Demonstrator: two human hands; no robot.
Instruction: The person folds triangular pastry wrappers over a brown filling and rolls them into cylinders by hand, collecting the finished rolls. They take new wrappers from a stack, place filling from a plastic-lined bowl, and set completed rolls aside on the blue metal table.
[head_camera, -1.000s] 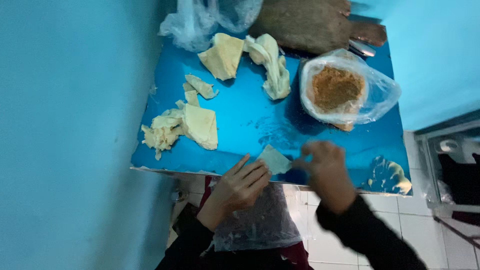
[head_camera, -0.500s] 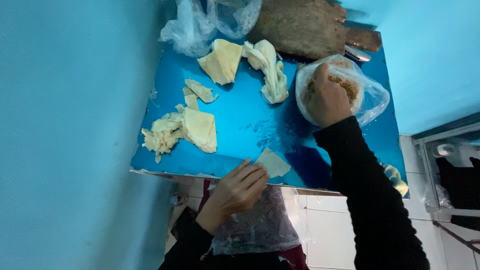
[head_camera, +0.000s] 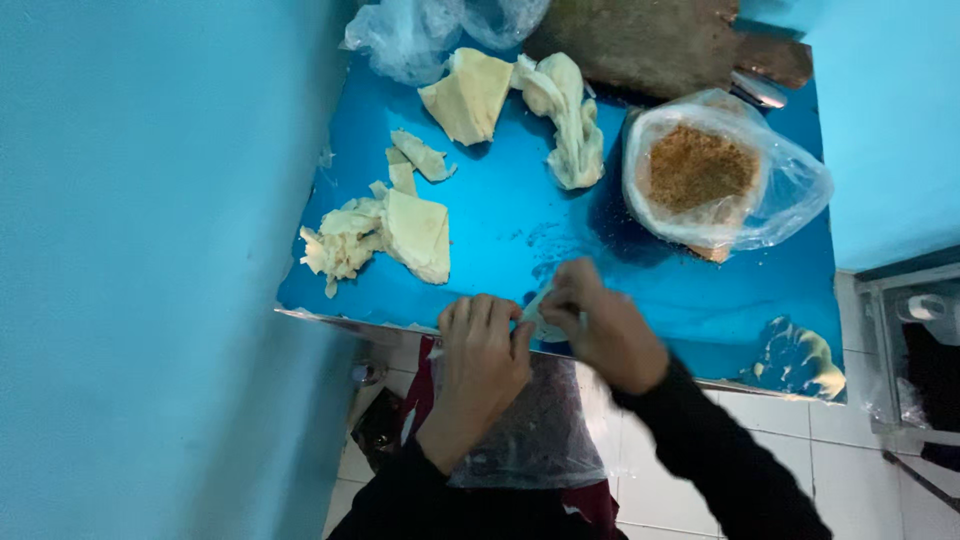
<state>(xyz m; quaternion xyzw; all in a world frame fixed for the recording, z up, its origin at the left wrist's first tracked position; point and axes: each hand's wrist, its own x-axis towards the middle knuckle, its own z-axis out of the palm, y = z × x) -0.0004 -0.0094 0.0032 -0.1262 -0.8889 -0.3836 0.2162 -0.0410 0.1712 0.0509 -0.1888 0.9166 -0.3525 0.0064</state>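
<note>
The fingers of the left hand (head_camera: 485, 345) and the right hand (head_camera: 600, 325) are pinching together on one small pale wrapper sheet (head_camera: 540, 312) at the near edge of the blue tabletop (head_camera: 520, 230). Most of the sheet is lying hidden behind the fingertips, so its shape is hard to make out. Both hands are curling inward, knuckles up, with dark sleeves trailing back toward the body; the right one is slightly blurred.

Beyond the sheet, one plastic bag of brown crumbly filling (head_camera: 705, 175) is sitting open to its right. To the sheet's left, a loose heap of wrappers (head_camera: 385, 235) is lying. Farther off, two larger folded wrapper piles (head_camera: 520, 100) are resting, and a crumpled clear bag (head_camera: 420, 35) is cut off by the top edge.
</note>
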